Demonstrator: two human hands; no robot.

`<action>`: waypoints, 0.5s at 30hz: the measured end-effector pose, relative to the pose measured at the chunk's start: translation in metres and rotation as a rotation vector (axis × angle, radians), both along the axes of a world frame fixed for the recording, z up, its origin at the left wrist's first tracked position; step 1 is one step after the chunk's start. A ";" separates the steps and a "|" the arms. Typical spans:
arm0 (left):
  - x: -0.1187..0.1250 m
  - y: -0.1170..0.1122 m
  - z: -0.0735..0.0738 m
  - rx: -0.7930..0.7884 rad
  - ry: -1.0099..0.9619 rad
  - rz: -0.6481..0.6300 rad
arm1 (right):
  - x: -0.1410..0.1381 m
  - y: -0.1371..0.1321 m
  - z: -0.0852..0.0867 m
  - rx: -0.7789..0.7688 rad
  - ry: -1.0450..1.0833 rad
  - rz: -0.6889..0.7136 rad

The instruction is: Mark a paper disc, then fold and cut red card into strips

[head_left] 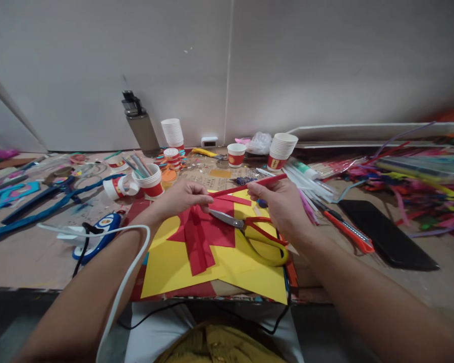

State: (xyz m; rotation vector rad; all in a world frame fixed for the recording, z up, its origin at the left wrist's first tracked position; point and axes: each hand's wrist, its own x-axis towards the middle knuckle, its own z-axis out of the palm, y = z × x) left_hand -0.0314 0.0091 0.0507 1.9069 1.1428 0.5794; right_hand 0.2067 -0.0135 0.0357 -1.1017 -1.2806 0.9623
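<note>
A narrow red paper strip [230, 191] stretches between my two hands above the worktable. My left hand [187, 197] pinches its left end, and my right hand [278, 197] grips it further along, with the far end poking out past the fingers. Below lie red paper pieces [200, 247] on top of yellow paper sheets [166, 272]. Scissors with red and yellow handles [263, 239] rest on the paper, blades pointing left toward my left hand. Another thin red strip [238, 200] lies just under the held one.
Paper cups [282, 148] stand along the back, with a dark bottle [142, 126] at the wall. Left are a blue hot glue gun [100, 237] and a cup of sticks [149, 179]. Right are a red utility knife [350, 232], a black phone [388, 234] and colourful pipe cleaners [427, 186].
</note>
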 end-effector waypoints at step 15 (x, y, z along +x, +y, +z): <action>-0.016 0.013 -0.004 0.009 -0.165 0.195 | 0.028 0.022 0.014 0.133 0.237 -0.172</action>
